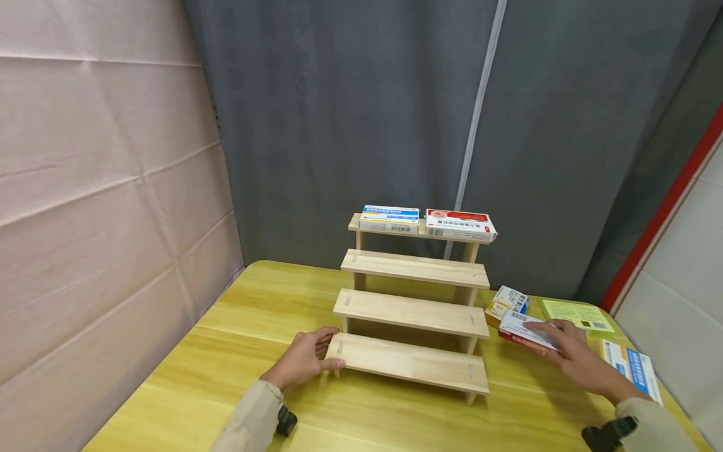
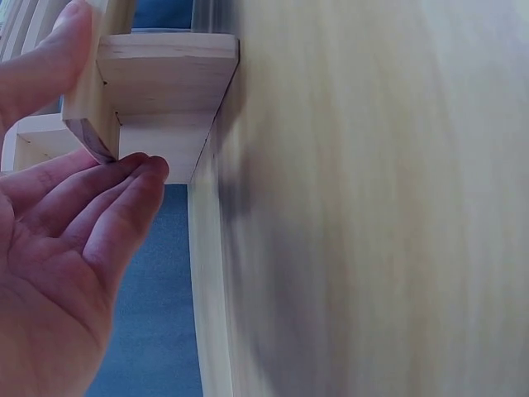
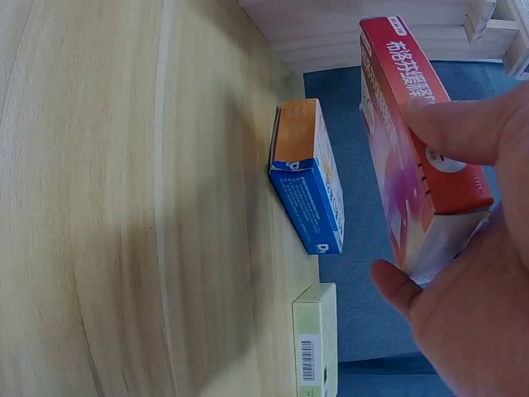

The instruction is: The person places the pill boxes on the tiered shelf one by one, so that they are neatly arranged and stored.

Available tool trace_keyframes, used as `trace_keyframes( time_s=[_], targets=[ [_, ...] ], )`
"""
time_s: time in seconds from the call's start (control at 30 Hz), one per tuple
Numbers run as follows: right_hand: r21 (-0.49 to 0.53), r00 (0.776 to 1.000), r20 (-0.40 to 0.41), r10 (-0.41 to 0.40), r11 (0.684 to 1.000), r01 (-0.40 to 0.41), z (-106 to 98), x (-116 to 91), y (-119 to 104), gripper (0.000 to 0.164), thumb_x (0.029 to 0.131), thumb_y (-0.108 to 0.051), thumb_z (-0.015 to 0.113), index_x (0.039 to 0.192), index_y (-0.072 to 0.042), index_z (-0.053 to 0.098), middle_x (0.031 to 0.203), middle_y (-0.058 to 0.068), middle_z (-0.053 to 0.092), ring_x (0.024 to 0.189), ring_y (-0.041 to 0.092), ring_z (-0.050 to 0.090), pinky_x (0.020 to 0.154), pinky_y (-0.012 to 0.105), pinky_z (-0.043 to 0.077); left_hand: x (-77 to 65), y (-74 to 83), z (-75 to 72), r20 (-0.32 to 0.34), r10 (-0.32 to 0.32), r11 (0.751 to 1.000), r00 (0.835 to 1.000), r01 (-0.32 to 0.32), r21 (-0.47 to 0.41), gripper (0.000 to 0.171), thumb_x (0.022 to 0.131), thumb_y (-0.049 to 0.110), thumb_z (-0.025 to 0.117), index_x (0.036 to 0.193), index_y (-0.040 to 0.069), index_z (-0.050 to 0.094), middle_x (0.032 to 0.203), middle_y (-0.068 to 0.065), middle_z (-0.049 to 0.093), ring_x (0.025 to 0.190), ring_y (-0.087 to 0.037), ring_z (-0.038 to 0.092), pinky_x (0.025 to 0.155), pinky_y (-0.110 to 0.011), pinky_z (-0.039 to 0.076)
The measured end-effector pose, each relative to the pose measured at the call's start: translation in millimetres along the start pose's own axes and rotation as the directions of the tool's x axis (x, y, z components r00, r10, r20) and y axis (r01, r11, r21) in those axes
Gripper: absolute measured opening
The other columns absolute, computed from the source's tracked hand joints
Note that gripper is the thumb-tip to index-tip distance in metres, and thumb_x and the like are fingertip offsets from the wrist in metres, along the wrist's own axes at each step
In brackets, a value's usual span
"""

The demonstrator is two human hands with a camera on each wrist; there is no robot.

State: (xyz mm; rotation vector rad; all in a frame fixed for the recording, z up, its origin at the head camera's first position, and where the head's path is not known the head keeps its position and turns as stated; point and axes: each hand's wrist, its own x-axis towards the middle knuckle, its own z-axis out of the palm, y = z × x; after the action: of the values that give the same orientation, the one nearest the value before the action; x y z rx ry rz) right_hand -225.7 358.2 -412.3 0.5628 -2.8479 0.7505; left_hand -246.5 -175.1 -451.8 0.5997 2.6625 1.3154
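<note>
A pale wooden rack with stepped shelves point(image 1: 407, 359) stands on the table. My left hand point(image 1: 302, 359) grips the left end of its lowest shelf, thumb on one side and fingers on the other, as the left wrist view shows. Held in my right hand point(image 1: 582, 361) is a red and white medicine box point(image 3: 397, 157), off the table to the right of the rack. On the top shelf lie a blue and white medicine box point(image 1: 390, 218) and, beside it, another red and white medicine box point(image 1: 460, 224). The lower shelves carry no boxes.
Just behind the held box is an orange and blue box point(image 3: 306, 190) on the table point(image 1: 282, 295). A light green box point(image 1: 578, 315) lies at the back right. Near the right edge, a blue and white box point(image 1: 635, 370) is partly hidden by my right arm. A grey curtain point(image 1: 339, 125) hangs behind.
</note>
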Motion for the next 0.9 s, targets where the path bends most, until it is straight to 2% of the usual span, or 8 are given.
trace_keyframes(
  time_s=[0.2, 0.6, 0.9],
  targets=[
    [0.005, 0.999, 0.021, 0.031, 1.0, -0.031, -7.3, -1.4, -5.9, 0.041, 0.099, -0.015, 0.062, 0.138, -0.007, 0.054, 0.138, 0.034, 0.044, 0.123, 0.052, 0.033, 0.091, 0.07, 0.032, -0.2, -1.2, 1.2, 0.001, -0.009, 1.0, 1.0, 0.009, -0.008, 0.08, 0.085, 0.041, 0.078, 0.146, 0.0, 0.048, 0.148, -0.024, 0.053, 0.134, -0.04, 0.055, 0.11, -0.047, 0.052],
    [-0.023, 0.998, -0.015, -0.055, 0.998, 0.055, -23.4, 0.9, -20.9, 0.041, 0.101, -0.013, 0.06, 0.141, -0.009, 0.053, 0.136, 0.03, 0.046, 0.12, 0.046, 0.042, 0.085, 0.067, 0.041, 0.1, 0.1, -0.1, -0.01, 0.001, 1.0, 1.0, -0.001, -0.004, 0.081, 0.085, 0.041, 0.079, 0.146, 0.0, 0.047, 0.148, -0.024, 0.053, 0.134, -0.04, 0.056, 0.11, -0.046, 0.052],
    [-0.023, 0.999, 0.002, -0.037, 0.999, 0.037, -31.6, 3.9, -28.2, 0.042, 0.101, -0.019, 0.06, 0.142, -0.01, 0.051, 0.136, 0.029, 0.045, 0.118, 0.046, 0.039, 0.083, 0.065, 0.041, -0.2, -0.9, 0.1, -0.009, 0.011, 1.0, 1.0, -0.011, 0.007, 0.08, 0.085, 0.042, 0.078, 0.146, 0.0, 0.048, 0.148, -0.024, 0.053, 0.133, -0.041, 0.056, 0.109, -0.047, 0.053]
  ],
)
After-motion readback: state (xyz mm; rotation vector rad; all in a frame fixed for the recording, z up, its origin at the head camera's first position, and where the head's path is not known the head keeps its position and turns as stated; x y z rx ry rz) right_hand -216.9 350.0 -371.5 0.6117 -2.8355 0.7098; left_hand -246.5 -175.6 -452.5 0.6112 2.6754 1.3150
